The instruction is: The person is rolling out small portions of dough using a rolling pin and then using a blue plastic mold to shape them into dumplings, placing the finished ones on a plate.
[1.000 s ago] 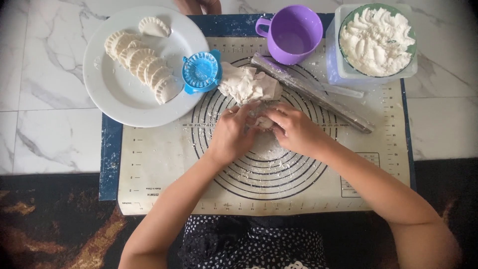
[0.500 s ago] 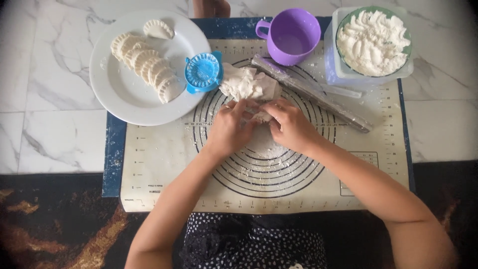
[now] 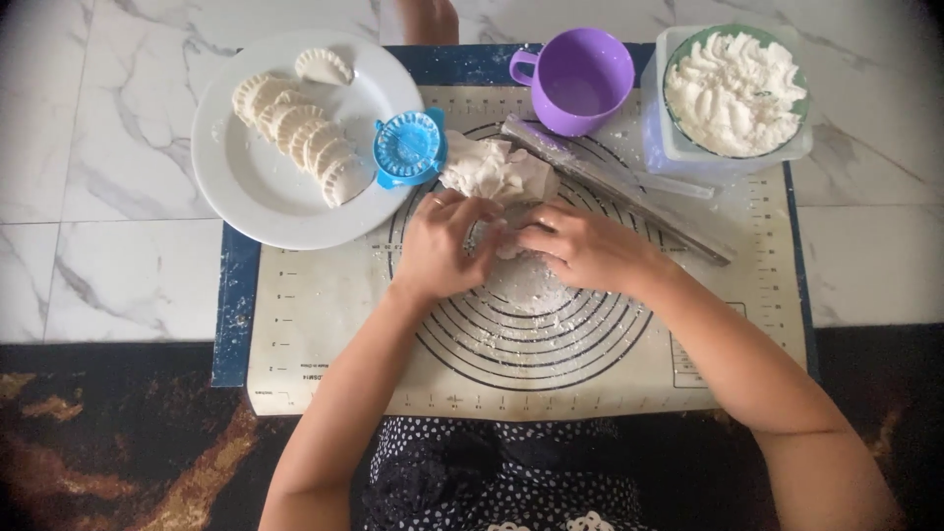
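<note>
White marble floor tiles (image 3: 118, 275) fill the upper part of the frame and a dark patterned rug (image 3: 108, 462) the lower edge; across them lies your pastry mat (image 3: 324, 324), cream with printed rings and a blue border; you sit at its near edge, looking straight down.

Your left hand (image 3: 441, 246) and right hand (image 3: 580, 246) meet at the centre of the frame, fingers curled inward and pinching a small piece of dough (image 3: 497, 239) between them; it is mostly hidden, so you cannot tell its shape. Just above them, touching or nearly so, sits the larger dough lump (image 3: 497, 172).

At upper left a white plate (image 3: 246, 187) carries a row of finished dumplings (image 3: 295, 143); a blue dumpling press (image 3: 408, 149) rests half on its rim. A purple mug (image 3: 580, 79) stands at top centre; a clear rolling pin (image 3: 619, 187) lies slantwise to the right of your hands; a bowl of white filling (image 3: 736, 88) sits at upper right. Someone's foot (image 3: 430, 20) shows at the top edge.

As for risks, judged from how things lie: flour is scattered thinly under your hands, so the small piece may stick to your fingers or tear if pinched too hard; your right forearm lies close to the rolling pin, and a careless sweep could knock it; the press, perched on the plate's rim, could tip off if the plate is bumped.
</note>
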